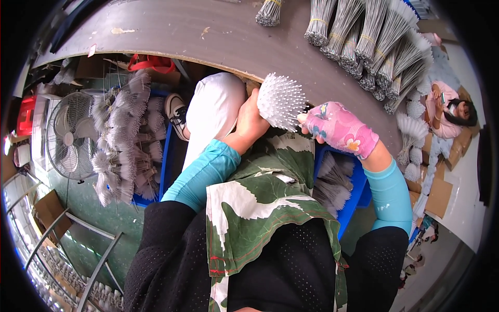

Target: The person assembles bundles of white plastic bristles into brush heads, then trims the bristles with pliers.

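My left hand (250,120) is closed around a bundle of thin white-tipped brushes (282,101) above my lap, by the table edge. Its domed end faces up, dotted with many small white tips; the stems are hidden below. On the right, my right hand (340,129) wears a pink flowered fingerless glove. Thumb and fingers are drawn together at the bundle's right side. What they pinch, if anything, is too small to make out.
Bundles of wire-stemmed brushes (371,39) lie on the brown table (208,39), with one smaller bundle (268,13) apart. Blue bins (358,182) of brushes flank my legs. At left are a standing fan (71,136) and a metal rack (96,270). Another person (447,112) sits at far right.
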The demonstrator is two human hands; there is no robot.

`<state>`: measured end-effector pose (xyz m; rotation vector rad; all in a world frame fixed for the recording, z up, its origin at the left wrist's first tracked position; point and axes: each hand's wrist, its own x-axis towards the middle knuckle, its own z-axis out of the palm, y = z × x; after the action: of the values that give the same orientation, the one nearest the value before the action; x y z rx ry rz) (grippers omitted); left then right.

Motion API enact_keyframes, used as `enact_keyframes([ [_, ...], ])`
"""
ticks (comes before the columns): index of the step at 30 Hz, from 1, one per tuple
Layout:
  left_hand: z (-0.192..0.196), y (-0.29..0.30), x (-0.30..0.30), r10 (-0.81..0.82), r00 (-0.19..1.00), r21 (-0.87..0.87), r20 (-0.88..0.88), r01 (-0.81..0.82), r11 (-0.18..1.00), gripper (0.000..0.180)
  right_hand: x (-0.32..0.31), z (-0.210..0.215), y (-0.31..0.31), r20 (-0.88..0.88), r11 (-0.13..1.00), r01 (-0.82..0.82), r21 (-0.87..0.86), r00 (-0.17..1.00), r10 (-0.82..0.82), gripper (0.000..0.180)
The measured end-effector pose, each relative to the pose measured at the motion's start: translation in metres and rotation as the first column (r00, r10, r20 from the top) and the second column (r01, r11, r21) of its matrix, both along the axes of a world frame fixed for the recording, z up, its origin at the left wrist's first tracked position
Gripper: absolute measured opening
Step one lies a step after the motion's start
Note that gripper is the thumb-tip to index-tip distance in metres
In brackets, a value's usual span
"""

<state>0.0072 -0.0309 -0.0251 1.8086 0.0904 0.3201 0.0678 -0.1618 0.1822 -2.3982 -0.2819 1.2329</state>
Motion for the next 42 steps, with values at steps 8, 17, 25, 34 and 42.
enact_keyframes([
  [8, 0.000, 0.000, 0.000, 0.007, 1.000, 0.033, 0.016, -0.007, 0.999, 0.038, 0.000, 0.000, 0.006, -0.067, 0.992, 0.123, 0.013, 0.990, -0.122, 0.037],
  [17, -0.003, -0.001, 0.002, 0.011, 1.000, 0.007, 0.018, -0.011, 1.000, 0.038, 0.002, -0.001, -0.005, -0.141, 0.973, 0.183, 0.142, 0.976, -0.164, 0.034],
  [25, -0.004, 0.004, 0.004, -0.134, 0.989, -0.079, 0.055, 0.138, 0.987, 0.038, -0.004, 0.011, -0.027, -0.138, 0.912, 0.302, 0.278, 0.952, -0.273, 0.039],
  [34, 0.020, 0.014, 0.012, -0.365, 0.917, -0.171, 0.160, 0.390, 0.905, 0.044, -0.012, -0.042, -0.028, 0.003, 0.761, 0.229, 0.607, 0.957, -0.290, 0.091],
  [42, 0.031, 0.023, 0.012, -0.470, 0.874, -0.210, 0.122, 0.485, 0.849, 0.046, -0.018, -0.094, 0.000, 0.276, 0.616, 0.026, 0.787, 0.879, -0.390, 0.093],
])
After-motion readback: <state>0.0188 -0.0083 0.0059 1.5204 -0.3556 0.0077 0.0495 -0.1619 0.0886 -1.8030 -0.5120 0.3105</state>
